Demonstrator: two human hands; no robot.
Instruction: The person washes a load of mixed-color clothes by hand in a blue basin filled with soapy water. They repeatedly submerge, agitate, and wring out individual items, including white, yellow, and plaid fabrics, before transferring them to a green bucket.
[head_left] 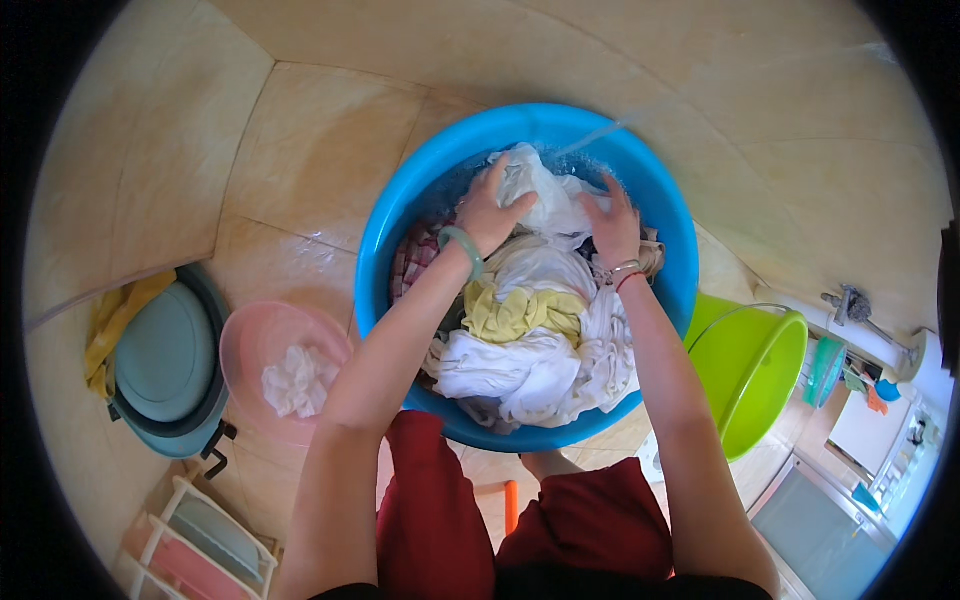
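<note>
A large blue basin [372,262] stands before me, heaped with wet laundry. At its far side, a soaked white cloth [537,185] bulges up between my hands. My left hand [493,213], with a pale green bangle at the wrist, touches the cloth's left side, fingers and thumb spread. On the other side my right hand [613,228] has its fingers apart, the thumb towards the cloth. Nearer me lie a yellow cloth [525,313] and white garments [505,368]. A checked cloth [413,258] shows by the left wall.
A thin water stream [592,137] runs into the basin's far right. To the left are a pink basin [238,335] with a crumpled white cloth and a grey-green folding basin [165,350]. A lime green bucket [735,375] stands right, near a wall tap [850,303].
</note>
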